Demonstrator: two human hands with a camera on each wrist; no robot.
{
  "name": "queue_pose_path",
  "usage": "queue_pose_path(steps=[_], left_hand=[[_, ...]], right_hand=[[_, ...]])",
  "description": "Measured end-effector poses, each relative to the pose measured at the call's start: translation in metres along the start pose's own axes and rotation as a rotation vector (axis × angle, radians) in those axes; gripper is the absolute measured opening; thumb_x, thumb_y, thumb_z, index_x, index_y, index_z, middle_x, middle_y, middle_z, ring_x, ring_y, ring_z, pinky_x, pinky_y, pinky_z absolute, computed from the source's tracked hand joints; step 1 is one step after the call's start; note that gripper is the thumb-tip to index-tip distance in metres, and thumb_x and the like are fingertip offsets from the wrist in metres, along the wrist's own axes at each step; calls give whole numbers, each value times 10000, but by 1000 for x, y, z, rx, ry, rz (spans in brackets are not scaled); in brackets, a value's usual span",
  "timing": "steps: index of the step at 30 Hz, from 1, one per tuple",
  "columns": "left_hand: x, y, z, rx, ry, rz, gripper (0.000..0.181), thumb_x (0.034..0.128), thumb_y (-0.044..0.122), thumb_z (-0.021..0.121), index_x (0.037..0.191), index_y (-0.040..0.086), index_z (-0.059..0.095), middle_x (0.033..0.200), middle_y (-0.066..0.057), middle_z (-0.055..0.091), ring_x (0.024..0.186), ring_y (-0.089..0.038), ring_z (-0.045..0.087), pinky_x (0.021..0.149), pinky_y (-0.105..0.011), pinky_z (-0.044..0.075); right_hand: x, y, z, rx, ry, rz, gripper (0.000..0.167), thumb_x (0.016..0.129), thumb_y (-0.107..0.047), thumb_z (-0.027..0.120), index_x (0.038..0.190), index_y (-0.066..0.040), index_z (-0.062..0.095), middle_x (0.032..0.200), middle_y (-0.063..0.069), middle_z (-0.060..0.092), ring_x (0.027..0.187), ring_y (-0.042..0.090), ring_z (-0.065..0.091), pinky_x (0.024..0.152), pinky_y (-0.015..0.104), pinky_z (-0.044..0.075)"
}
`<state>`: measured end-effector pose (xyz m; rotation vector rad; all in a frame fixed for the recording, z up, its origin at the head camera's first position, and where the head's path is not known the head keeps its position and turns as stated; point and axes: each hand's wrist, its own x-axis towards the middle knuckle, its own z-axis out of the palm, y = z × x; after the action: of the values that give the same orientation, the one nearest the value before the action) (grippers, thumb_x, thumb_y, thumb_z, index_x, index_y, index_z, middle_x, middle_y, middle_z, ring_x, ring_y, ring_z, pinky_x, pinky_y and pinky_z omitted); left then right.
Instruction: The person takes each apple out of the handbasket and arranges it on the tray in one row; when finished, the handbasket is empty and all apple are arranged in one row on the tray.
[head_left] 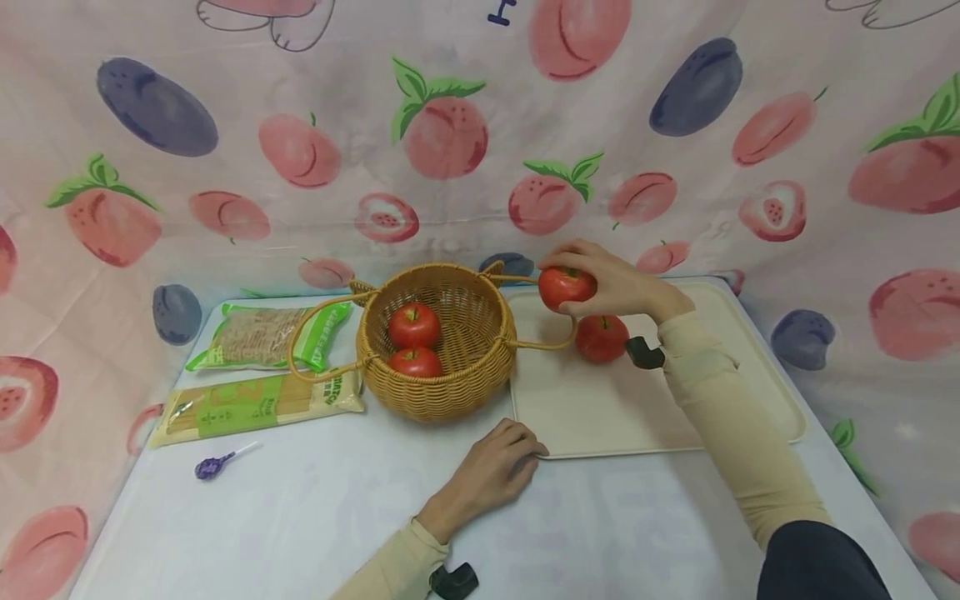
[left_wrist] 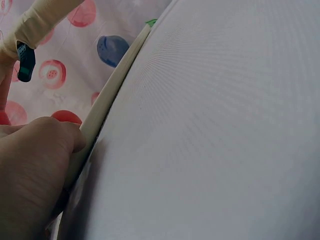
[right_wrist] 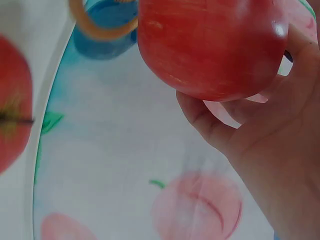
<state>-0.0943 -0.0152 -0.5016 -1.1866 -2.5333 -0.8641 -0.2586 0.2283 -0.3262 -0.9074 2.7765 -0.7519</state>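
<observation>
A red apple is held up above the tray by my right hand, thumb and fingers curved around it; in the right wrist view the apple fills the top. Just below it another red apple sits on the cream tray. Two red apples, the rear one and the front one, lie inside the woven basket left of the tray. My left hand grips the tray's near left corner with curled fingers; the left wrist view shows its fingers at the tray rim.
Left of the basket lie a green-edged food packet and a long noodle pack. A purple lollipop is in front of them. The basket's looped handles stick out sideways, one over the tray. A fruit-print cloth hangs behind.
</observation>
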Motion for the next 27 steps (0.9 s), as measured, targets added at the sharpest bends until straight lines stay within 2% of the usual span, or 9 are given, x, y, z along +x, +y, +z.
queue_pose_path(steps=[14,20,27], left_hand=[[-2,-1,2,1,7,16,164,874,167,630,1010,246,675,1000,119,577,1018,-43,510,871,-177,464],[-2,-1,1,2,6,10,156,880,171,624,1009,243,674,1002,118,575,1021,-41,506,868,-178,465],[-1,-1,1,-2,3,6,152,880,170,625,1003,242,678,997,120,574,1014,-38,507,860,-179,470]], right_hand=[[-35,36,-3,19,1,108,597,752,-273,768,1297,-242,527,1330,29,405,1152,240,439,888,475,470],[-47,49,-5,7,6,167,588,753,-282,776,1286,-274,526,1331,14,413,1122,247,484,893,487,478],[-61,66,-5,-28,39,139,582,740,-276,792,1265,-216,547,1288,29,461,1106,227,488,905,484,457]])
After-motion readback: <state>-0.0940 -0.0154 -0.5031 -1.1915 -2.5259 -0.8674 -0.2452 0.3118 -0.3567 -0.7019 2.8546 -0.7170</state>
